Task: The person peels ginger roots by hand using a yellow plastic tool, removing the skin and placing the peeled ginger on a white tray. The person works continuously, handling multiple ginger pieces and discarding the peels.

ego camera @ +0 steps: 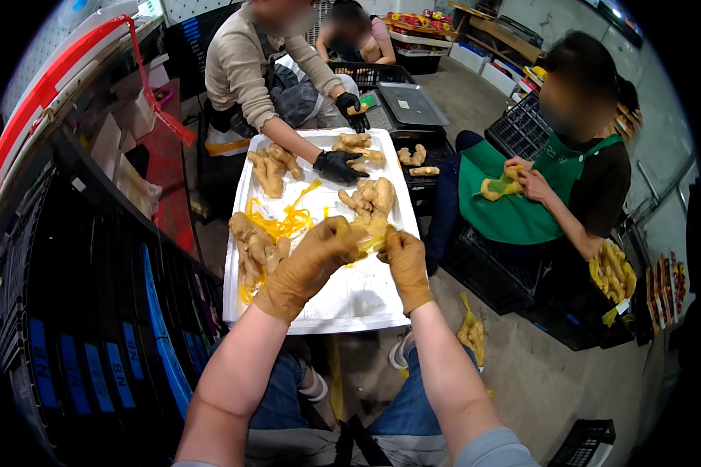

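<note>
Both my hands wear tan rubber gloves and meet over a white foam tray. My left hand (pixel 309 262) and my right hand (pixel 406 262) pinch a yellow mesh net (pixel 375 240) stretched between them. Just beyond it lies a knobbly ginger root (pixel 374 197); whether the net covers part of it, I cannot tell. More ginger (pixel 251 239) rests left of my left hand, beside a tangle of yellow netting (pixel 277 222). The foam tray (pixel 350 318) also carries ginger pieces (pixel 271 169) at its far left and a ginger root (pixel 356 146) at its far right.
Across the tray, a co-worker's black-gloved hand (pixel 340 166) reaches in; the other holds ginger near a scale (pixel 380 111). At right, a person in a green apron (pixel 502 198) handles netted ginger (pixel 496 188). Black crates (pixel 93 292) stack at left. Bagged ginger (pixel 472 333) lies on the floor.
</note>
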The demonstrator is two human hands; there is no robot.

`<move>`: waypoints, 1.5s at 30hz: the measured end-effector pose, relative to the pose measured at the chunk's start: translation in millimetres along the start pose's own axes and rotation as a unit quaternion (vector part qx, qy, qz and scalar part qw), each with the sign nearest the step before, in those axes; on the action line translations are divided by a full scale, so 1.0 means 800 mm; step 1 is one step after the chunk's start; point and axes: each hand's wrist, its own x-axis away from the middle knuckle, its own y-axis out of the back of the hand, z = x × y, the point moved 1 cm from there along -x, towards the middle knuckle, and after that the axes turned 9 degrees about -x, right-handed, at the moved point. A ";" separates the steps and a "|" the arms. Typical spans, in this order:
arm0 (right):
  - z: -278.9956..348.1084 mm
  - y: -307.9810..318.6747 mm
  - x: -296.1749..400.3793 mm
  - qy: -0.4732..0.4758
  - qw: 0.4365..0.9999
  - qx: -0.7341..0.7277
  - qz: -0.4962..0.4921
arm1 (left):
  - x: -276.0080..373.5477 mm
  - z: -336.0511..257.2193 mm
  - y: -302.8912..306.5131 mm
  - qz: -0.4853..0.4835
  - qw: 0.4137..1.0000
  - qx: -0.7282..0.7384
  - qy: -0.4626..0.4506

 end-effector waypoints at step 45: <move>0.056 0.023 -0.003 -0.156 0.946 -0.277 0.061 | -0.006 0.001 0.027 -0.115 0.885 -0.421 0.162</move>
